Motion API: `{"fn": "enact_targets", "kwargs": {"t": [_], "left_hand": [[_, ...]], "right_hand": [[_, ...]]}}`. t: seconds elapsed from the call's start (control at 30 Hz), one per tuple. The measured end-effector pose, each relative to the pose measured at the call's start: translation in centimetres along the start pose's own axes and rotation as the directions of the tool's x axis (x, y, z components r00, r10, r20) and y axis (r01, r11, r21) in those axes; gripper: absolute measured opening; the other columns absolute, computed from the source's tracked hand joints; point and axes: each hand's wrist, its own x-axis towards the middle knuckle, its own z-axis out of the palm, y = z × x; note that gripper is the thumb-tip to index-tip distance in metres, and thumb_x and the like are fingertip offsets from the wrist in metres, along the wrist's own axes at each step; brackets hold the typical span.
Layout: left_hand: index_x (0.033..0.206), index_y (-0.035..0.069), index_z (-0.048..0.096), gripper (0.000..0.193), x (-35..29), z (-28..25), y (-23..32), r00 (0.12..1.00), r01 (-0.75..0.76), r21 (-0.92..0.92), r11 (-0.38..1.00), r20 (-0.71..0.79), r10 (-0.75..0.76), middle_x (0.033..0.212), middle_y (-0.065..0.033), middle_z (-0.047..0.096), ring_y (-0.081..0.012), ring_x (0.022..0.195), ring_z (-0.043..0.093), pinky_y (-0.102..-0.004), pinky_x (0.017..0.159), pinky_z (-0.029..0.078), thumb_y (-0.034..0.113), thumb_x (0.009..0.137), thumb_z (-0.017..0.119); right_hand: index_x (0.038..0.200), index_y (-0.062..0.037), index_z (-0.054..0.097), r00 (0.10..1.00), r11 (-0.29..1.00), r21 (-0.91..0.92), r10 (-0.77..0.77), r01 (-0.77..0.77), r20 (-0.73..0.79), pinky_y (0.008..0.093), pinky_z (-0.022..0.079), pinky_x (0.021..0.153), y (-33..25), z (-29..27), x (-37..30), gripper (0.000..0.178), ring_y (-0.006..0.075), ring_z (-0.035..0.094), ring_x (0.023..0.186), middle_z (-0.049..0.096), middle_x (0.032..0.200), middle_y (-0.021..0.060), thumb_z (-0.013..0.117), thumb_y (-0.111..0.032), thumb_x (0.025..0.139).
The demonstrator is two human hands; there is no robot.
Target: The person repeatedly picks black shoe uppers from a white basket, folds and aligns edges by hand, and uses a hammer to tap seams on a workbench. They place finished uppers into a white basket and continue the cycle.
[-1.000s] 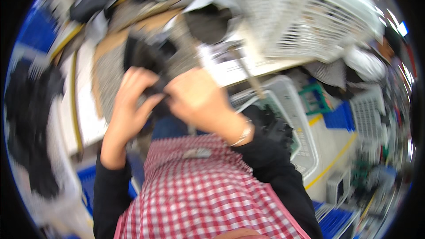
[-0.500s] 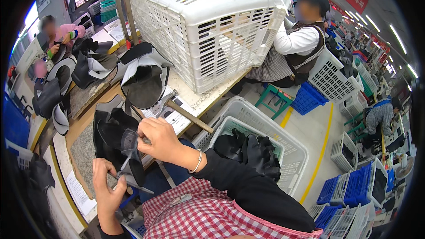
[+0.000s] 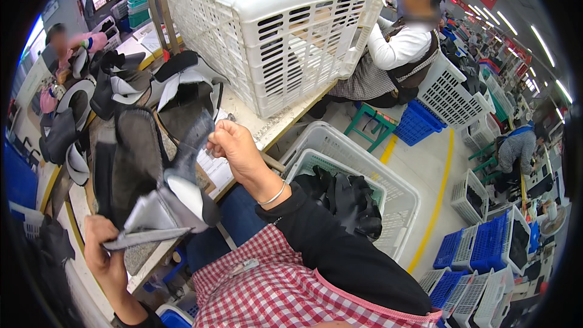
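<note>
A black shoe upper (image 3: 138,152) with grey and white lining stands opened up over the table edge in front of me. My left hand (image 3: 104,246) is closed on its lower left edge, thumb and fingers pinching the grey rim. With fingers pinched together, my right hand (image 3: 235,150) holds a thin, see-through dark grey strip (image 3: 195,136) that runs down to the upper. Whether the strip is joined to it I cannot tell. Just beyond lies another black upper with pale lining (image 3: 188,106). Part of a hammer's wooden handle (image 3: 273,163) shows behind my right wrist.
A big white plastic basket (image 3: 255,54) stands on the table's far side. To the right, a white crate (image 3: 401,212) holds a green one with black pieces (image 3: 340,197). More uppers (image 3: 115,85) lie at the left. Co-workers sit at far left and beyond the basket (image 3: 407,48).
The upper has been turned and spread, its inside and pale lining now facing me. My left hand moved left and down; my right hand rose slightly to the right, stretching the strip upward.
</note>
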Motion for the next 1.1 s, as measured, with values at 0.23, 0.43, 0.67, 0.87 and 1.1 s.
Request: {"fn": "enact_targets", "kwargs": {"t": [0.23,0.43,0.67,0.87,1.1], "left_hand": [[0.096,0.0,0.062,0.026,-0.9,2.5,-2.1,0.968,0.22,0.002,0.975,0.124,-0.219,0.098,-0.0104,0.062,-0.024,0.094,0.062,-0.0321,0.083,0.049,-0.013,0.074,0.066],[0.097,0.002,0.064,0.03,-1.2,1.8,-1.4,0.972,0.158,0.063,0.985,0.166,-0.167,0.096,-0.009,0.062,-0.025,0.093,0.062,-0.034,0.077,0.051,-0.013,0.073,0.074],[0.092,0.0,0.064,0.034,0.9,0.2,-0.3,0.95,0.103,0.095,0.99,0.284,-0.126,0.092,-0.0096,0.061,-0.028,0.094,0.062,-0.0365,0.084,0.049,-0.016,0.062,0.064],[0.091,-0.002,0.063,0.035,-0.1,0.3,-1.2,0.91,0.067,0.163,0.984,0.394,-0.127,0.091,-0.0102,0.06,-0.0282,0.094,0.061,-0.0356,0.08,0.05,-0.017,0.06,0.061],[0.091,0.005,0.065,0.03,-1.2,1.3,-1.6,0.954,-0.06,0.211,0.976,0.299,-0.006,0.091,-0.0062,0.059,-0.0282,0.091,0.061,-0.0379,0.073,0.05,-0.01,0.067,0.074]], "right_hand": [[0.101,-0.0069,0.071,0.845,0.828,0.212,0.534,-0.519,-0.017,0.0267,0.047,0.066,5.7,-2.7,-3.9,0.02,0.0093,0.059,0.076,0.07,0.092,0.0024,0.071,-0.026,0.096],[0.115,-0.0012,0.068,0.447,0.511,-0.044,0.786,-0.858,0.427,0.0237,0.038,0.061,8.0,-0.3,-12.8,0.077,0.0086,0.049,0.074,0.065,0.095,0.0035,0.031,-0.068,0.107],[0.116,0.0004,0.063,0.65,0.484,0.441,0.637,-0.756,0.414,0.0219,0.035,0.054,7.4,2.0,-10.4,0.065,0.0074,0.042,0.065,0.051,0.079,-0.0013,0.041,-0.06,0.108],[0.126,0.0051,0.061,0.628,0.627,0.192,0.606,-0.755,0.489,0.0198,0.026,0.049,6.5,2.5,-9.5,0.061,0.0046,0.037,0.055,0.052,0.073,-0.001,0.044,-0.052,0.11],[0.145,-0.0084,0.054,0.861,0.838,0.416,0.117,-0.354,0.496,0.0211,0.042,0.065,3.1,4.3,-5.6,0.039,0.0044,0.053,0.076,0.063,0.143,0.0081,0.052,-0.017,0.107]]}}
